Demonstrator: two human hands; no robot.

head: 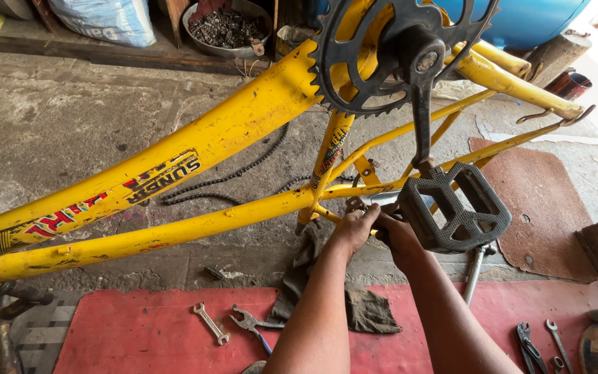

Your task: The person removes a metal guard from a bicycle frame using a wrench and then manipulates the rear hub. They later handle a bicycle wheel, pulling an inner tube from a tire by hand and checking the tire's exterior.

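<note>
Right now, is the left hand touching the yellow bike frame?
Touching. The head view shows the left hand with its fingers curled onto a lower tube of the yellow bike frame.

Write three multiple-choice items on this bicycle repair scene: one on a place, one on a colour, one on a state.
1. Where does the small double-ended spanner lie?
A. on the red mat
B. in the metal bowl
C. on the frame

2. What colour is the bicycle frame?
A. blue
B. yellow
C. green

3. How is the chain?
A. fitted on the chainring
B. loose on the floor
C. held in a hand

Answers: 1 A, it rests on the mat beside the pliers. 2 B, its tubes are yellow. 3 B, it trails on the concrete behind the frame.
</note>
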